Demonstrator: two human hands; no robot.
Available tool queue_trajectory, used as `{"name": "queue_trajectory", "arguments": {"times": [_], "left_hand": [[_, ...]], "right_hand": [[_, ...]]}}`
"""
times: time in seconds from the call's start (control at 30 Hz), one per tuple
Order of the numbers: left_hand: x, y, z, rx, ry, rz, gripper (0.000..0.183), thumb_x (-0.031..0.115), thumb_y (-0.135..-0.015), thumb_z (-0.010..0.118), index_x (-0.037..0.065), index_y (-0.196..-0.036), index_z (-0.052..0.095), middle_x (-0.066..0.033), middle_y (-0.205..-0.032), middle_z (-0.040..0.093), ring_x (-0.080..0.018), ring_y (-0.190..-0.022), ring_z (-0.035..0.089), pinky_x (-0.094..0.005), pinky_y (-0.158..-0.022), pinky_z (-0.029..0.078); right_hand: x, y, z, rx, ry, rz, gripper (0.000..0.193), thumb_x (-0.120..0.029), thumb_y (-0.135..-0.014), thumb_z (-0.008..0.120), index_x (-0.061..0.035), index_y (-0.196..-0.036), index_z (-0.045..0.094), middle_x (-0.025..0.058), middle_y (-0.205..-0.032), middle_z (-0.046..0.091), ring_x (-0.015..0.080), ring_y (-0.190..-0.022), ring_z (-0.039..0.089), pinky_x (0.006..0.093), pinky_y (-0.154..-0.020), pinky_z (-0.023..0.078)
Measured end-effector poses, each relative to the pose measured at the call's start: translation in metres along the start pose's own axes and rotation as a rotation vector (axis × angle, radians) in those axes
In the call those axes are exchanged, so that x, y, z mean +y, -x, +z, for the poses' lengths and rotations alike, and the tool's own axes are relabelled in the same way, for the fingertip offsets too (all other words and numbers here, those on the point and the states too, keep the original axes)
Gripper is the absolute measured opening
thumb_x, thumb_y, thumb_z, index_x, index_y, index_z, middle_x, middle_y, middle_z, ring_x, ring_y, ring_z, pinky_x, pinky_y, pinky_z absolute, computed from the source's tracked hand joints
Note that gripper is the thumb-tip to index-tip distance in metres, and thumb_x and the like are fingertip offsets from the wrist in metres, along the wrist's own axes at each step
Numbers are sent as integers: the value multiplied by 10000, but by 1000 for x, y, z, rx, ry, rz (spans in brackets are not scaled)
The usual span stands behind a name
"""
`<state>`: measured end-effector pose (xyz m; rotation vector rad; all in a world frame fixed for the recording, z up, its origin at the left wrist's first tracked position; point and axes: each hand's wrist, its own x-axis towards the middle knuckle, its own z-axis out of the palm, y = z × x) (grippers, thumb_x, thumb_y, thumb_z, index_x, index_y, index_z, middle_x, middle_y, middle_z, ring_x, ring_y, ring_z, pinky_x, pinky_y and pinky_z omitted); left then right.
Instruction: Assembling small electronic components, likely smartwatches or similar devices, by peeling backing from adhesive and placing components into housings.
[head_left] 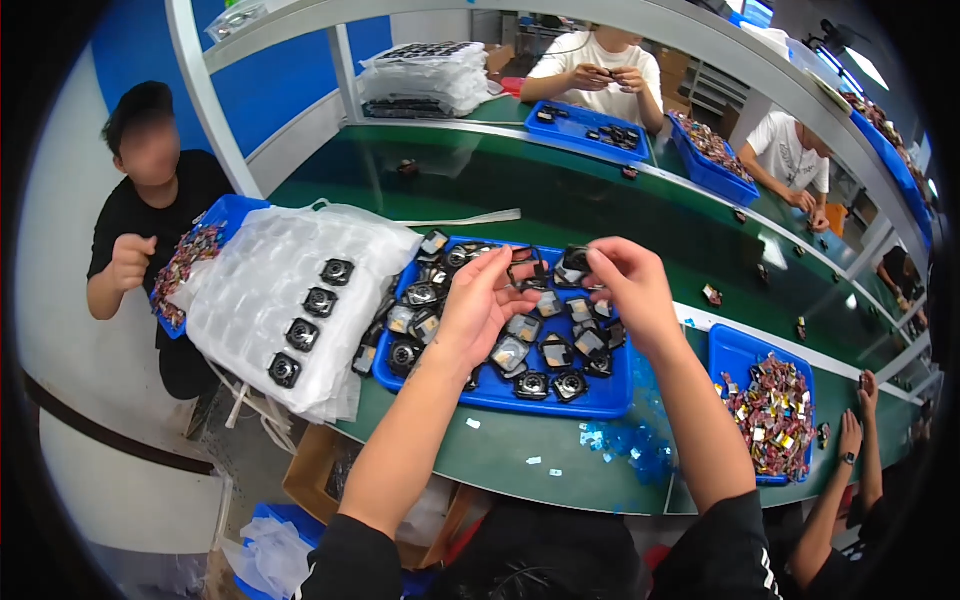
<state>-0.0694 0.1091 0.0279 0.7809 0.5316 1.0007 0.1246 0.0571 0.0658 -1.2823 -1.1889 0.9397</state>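
Observation:
Above a blue tray (pixel 480 401), my left hand (pixel 478 305) pinches a thin black square frame (pixel 527 268) by its edge. My right hand (pixel 636 290) grips a small black camera-like module (pixel 575 259) between thumb and fingers, just right of the frame and apart from it. Below both hands the tray is heaped with black square modules (pixel 533 385); some show round lenses, others grey or clear flat backs. To the left lies a stack of white translucent moulded trays (pixel 260 270), with several round-lensed modules (pixel 320 302) in a row on top.
A blue bin of small reddish wired parts (pixel 770 415) stands at the right. Blue scraps (pixel 625 440) litter the green bench (pixel 470 450). Behind runs a green conveyor (pixel 440 180) with scattered parts. A metal shelf post (pixel 212 100) rises at the left. Co-workers sit across, left and right.

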Motion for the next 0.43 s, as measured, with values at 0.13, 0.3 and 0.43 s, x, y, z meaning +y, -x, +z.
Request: {"name": "queue_trajectory", "arguments": {"times": [0.13,0.3,0.43], "left_hand": [[-15,6,8,-172,55,-116,212,240,-1016,452,94,-1105,579,-171,-1097,674,-170,-808,622,-273,-700,501],[-40,20,23,-433,40,-111,202,110,-961,542,7,-1127,594,-202,-1239,597,-254,-1083,619,-357,-971,489],[-52,28,37,-526,-436,294,249,129,-929,616,-1,-1142,617,-202,-1300,560,-265,-1134,596,-408,-1033,446]], "right_hand": [[-2,57,-26,-110,-557,70,176,-105,-944,604,1,-1084,597,78,-964,656,157,-851,669,276,-756,578],[6,102,-32,94,22,-401,177,56,-823,657,-4,-986,685,126,-1053,627,173,-901,660,281,-803,569],[12,119,-48,192,495,-747,256,84,-750,696,-49,-966,732,154,-1137,594,270,-937,664,311,-785,576]]}}
